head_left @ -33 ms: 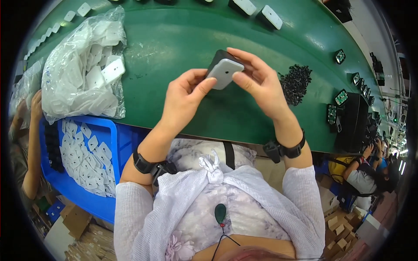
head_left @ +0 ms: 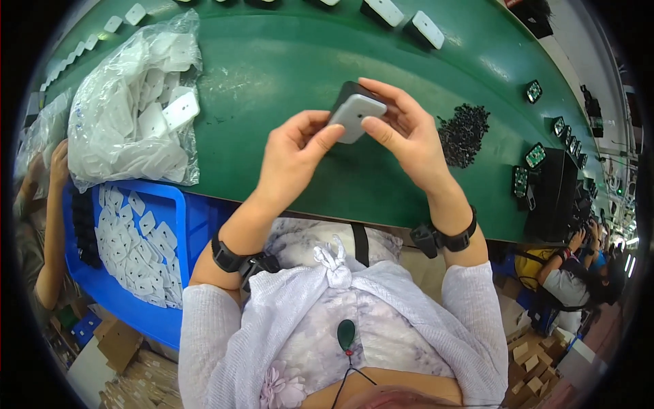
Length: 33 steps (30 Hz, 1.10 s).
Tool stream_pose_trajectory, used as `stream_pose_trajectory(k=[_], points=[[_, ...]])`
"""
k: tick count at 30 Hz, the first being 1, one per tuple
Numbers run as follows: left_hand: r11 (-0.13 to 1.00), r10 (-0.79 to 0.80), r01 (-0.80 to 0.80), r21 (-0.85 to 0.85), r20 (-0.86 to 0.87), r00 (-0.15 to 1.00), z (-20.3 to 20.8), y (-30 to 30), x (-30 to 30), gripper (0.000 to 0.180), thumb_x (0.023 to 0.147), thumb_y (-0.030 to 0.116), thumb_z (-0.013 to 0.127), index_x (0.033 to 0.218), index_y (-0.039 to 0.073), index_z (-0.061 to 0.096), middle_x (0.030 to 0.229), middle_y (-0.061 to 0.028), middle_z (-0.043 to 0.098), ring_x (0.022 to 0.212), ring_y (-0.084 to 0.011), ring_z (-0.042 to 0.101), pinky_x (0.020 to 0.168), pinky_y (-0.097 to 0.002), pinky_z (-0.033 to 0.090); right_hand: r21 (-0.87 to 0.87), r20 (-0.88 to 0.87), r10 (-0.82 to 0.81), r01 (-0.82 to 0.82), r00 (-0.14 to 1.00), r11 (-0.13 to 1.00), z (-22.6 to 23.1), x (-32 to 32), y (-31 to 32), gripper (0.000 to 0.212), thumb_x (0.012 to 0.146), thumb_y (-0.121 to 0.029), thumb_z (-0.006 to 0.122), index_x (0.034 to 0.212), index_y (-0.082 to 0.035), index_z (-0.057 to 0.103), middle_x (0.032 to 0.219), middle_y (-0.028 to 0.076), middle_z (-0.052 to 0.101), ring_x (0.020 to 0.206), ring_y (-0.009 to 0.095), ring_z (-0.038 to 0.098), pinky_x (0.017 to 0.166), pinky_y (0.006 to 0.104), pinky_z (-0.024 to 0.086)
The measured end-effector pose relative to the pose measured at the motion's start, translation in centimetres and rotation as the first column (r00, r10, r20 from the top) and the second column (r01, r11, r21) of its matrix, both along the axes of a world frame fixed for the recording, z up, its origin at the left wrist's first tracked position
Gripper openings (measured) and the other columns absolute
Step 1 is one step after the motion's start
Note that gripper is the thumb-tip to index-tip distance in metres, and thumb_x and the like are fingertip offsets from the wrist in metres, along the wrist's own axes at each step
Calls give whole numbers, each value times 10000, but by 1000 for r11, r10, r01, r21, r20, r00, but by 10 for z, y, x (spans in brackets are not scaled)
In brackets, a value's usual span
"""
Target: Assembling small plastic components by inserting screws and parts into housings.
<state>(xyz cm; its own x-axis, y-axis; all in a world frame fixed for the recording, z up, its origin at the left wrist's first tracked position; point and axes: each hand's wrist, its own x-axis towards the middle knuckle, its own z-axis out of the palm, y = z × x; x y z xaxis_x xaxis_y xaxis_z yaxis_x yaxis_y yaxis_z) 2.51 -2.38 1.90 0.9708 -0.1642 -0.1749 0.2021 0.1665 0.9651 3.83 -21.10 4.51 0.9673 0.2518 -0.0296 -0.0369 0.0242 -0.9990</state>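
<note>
A small rounded case [head_left: 352, 121] with a white face and a black body is held between my two hands above the green table. My left hand [head_left: 291, 151] closes on its left side, thumb lying along the white edge and the fingers partly hidden behind. On the other side, my right hand [head_left: 414, 140] has its fingers around the far end and its thumb on the white face. A dark dot shows on that face, near my right thumb. Right of my hands lies a pile of tiny black parts [head_left: 464, 135].
At left stands a clear plastic bag [head_left: 112, 146] of white covers. Below it, a blue bin [head_left: 180, 225] holds many white covers [head_left: 133, 249]. White-topped cases [head_left: 427, 29] line the table's far edge. Green circuit boards [head_left: 535, 155] and a black box [head_left: 552, 194] are at right. Other people work both sides.
The case stays in both hands. My right thumb has shifted slightly further onto its white face; otherwise the whole view has only moved a little.
</note>
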Motion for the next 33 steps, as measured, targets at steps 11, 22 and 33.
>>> stream_pose_trajectory(k=[11,22,33], points=[[985,-27,-17,174,247,969,10,-1,1,271,875,211,670,1031,-5,626,918,-91,665,823,-171,625,731,-289,497,-94,169,-45,62,985,994,17,4,2,443,852,-50,675,1267,2,527,1118,77,602,1021,139,568,909,268,440],[-358,-104,-487,797,484,869,5,123,34,558,736,347,746,1156,42,541,1123,-111,561,1125,-315,488,939,-426,382,-624,317,-32,233,948,746,31,139,-148,327,849,-122,669,1164,-44,628,1014,42,657,919,125,603,825,254,479],[-269,-237,-698,664,657,716,4,136,44,211,916,223,585,1000,51,673,1043,-107,639,961,-312,578,828,-423,455,-825,97,-24,94,995,558,-28,225,-239,326,814,-194,722,1103,-56,659,1034,67,670,958,182,608,872,319,467]])
